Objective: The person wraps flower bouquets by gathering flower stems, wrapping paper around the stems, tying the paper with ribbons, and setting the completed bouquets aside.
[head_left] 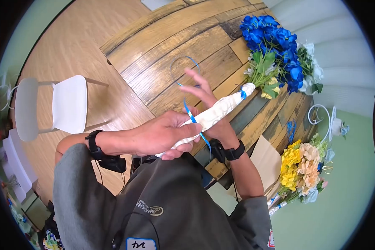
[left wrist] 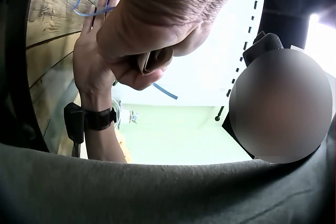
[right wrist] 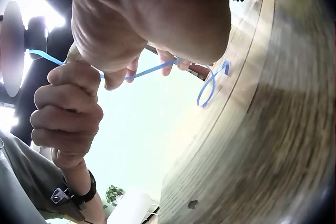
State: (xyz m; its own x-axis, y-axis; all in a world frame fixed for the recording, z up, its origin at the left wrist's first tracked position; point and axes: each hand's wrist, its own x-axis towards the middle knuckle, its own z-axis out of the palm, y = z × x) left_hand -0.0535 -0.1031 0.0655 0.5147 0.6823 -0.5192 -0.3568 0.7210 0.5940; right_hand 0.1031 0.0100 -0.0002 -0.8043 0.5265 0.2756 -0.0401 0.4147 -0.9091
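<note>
My left hand (head_left: 166,133) grips the white-wrapped stem end of a bouquet (head_left: 225,106), its thumb pressing on the wrap. At the other end of the wrap are blue blossoms (head_left: 275,41) and green leaves, with a blue ribbon band tied just below them. A second thin blue ribbon (head_left: 193,118) crosses the wrap beside the left thumb, and part of it loops out past the right fingers. Behind the wrap is my right hand (head_left: 202,93), fingers stretched out. In the right wrist view, the ribbon (right wrist: 152,70) runs between the curled left hand (right wrist: 68,108) and the right fingers.
The bouquet is held over a plank-topped wooden table (head_left: 171,46). Yellow flowers (head_left: 291,166) and peach flowers (head_left: 310,158) lie on the right, near brown paper (head_left: 266,162) and a bunch of blue ribbon (head_left: 291,131). A white chair (head_left: 71,100) stands left, a white scrolled stand (head_left: 332,125) right.
</note>
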